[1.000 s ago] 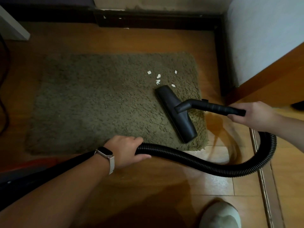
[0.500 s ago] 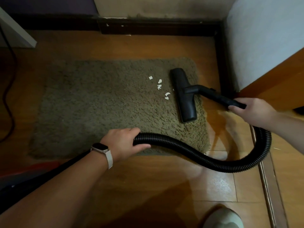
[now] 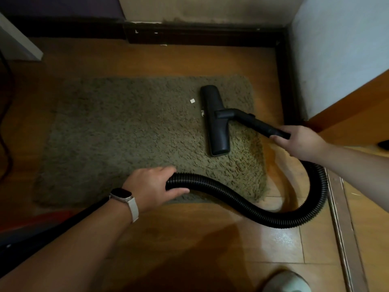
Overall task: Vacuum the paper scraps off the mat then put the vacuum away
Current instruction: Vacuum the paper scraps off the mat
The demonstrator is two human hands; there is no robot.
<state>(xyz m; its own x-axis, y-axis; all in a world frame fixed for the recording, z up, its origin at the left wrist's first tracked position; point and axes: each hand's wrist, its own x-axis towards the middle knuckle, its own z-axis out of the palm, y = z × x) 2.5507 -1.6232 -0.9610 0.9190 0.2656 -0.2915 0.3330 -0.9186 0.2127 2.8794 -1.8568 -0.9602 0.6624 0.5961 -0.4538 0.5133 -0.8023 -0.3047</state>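
An olive shaggy mat (image 3: 126, 140) lies on the wooden floor. The black vacuum floor head (image 3: 214, 121) rests flat on the mat's right part. One white paper scrap (image 3: 192, 101) lies just left of the head, and a small bit (image 3: 202, 112) shows at the head's left edge. My right hand (image 3: 299, 142) grips the black wand (image 3: 252, 121) at its rear end. My left hand (image 3: 153, 186) holds the ribbed black hose (image 3: 242, 201), which loops over the mat's front edge and round to the right.
A dark baseboard (image 3: 200, 36) runs along the far wall, and a white wall with a wooden door frame (image 3: 347, 114) stands at the right. A dark cable (image 3: 6, 123) hangs at the left edge. A red and black body (image 3: 42, 220) lies at lower left. My shoe (image 3: 286, 281) is at the bottom.
The floor head swung from the mat's front right toward the back and slid left over the scraps. Several scraps are gone from view; one stays beside it.
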